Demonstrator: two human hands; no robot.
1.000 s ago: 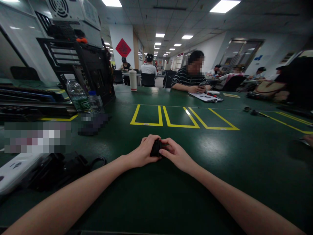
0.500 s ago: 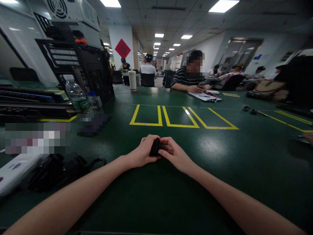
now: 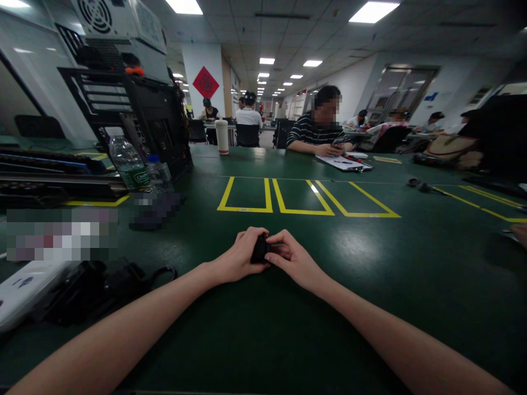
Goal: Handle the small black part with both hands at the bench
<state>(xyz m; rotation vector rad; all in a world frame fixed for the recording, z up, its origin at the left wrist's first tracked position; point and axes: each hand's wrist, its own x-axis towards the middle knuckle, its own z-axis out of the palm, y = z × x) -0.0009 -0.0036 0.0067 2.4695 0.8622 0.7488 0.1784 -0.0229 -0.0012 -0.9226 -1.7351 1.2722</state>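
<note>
My left hand [image 3: 237,256] and my right hand [image 3: 293,258] rest together on the green table [image 3: 263,329], both closed round a small black object [image 3: 259,249] held between them. The fingers of each hand wrap its sides, so most of it is hidden and I cannot name it. Both forearms lie stretched out on the table toward it.
Yellow taped rectangles [image 3: 304,197] mark the table ahead. At the left stand a water bottle [image 3: 128,163], an open black computer case [image 3: 148,120], a black bag with strap [image 3: 99,288] and a white device [image 3: 24,285]. A person in a striped shirt [image 3: 317,131] sits across with a clipboard [image 3: 343,162].
</note>
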